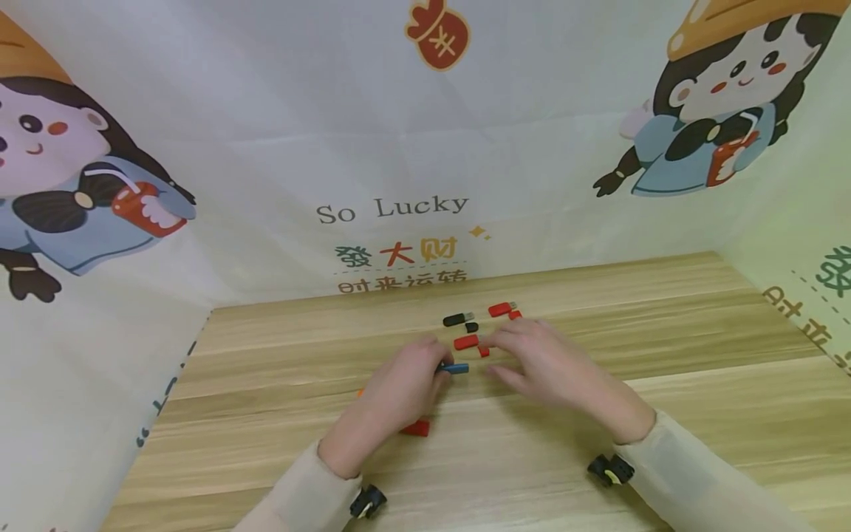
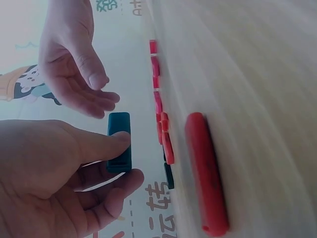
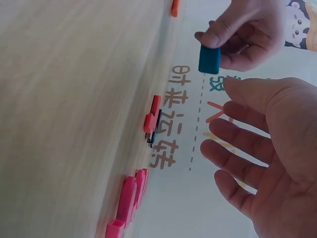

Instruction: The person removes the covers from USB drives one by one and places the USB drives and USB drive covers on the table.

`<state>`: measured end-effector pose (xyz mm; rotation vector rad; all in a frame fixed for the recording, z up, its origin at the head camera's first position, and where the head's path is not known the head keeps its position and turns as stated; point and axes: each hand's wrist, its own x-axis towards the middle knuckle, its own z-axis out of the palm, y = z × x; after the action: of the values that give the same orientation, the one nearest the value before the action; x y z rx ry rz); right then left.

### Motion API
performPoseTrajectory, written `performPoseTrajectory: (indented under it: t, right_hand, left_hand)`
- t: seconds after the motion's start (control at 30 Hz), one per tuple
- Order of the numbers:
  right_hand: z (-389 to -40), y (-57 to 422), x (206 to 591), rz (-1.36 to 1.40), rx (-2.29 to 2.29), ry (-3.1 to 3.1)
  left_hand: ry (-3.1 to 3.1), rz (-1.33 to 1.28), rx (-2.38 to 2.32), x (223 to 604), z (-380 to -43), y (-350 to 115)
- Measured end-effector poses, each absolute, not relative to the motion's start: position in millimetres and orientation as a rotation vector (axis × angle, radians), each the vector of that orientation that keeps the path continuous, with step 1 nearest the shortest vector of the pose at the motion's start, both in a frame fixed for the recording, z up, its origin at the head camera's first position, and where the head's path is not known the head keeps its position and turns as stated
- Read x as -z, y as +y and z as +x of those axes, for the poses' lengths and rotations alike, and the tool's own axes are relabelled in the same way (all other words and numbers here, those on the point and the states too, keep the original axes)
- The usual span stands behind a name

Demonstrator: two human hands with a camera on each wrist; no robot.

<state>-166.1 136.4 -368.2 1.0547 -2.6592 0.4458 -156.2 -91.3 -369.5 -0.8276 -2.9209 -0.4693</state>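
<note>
My left hand (image 1: pixel 408 380) pinches a blue USB stick (image 1: pixel 456 368) between thumb and fingers, above the table. In the left wrist view the blue stick (image 2: pixel 119 120) shows no bare metal plug; whether its cap is on I cannot tell. My right hand (image 1: pixel 541 362) hovers to the right, its fingers loosely spread and holding nothing, apart from the blue stick. Just beyond the hands lie a red USB stick (image 1: pixel 466 342) with its plug bare and a small red cap (image 1: pixel 484 352). A red stick (image 1: pixel 417 428) lies beside my left forearm, partly hidden by it.
Farther back are a black USB stick (image 1: pixel 455 319) with its black cap (image 1: pixel 472 327), and another red stick (image 1: pixel 499 309) with a red cap (image 1: pixel 515 315). An orange piece (image 1: pixel 361 392) peeks out behind my left wrist. Printed cloth walls (image 1: pixel 266 185) bound the wooden table (image 1: pixel 266 355).
</note>
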Motion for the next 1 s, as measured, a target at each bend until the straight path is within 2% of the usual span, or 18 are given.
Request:
performPoseTrajectory:
  t: [1.0]
  right_hand:
    - [-192,119,369,1.029,-0.572,-2.520]
  left_hand:
    - [-2.696,-0.712,0.575,362,-175,-66]
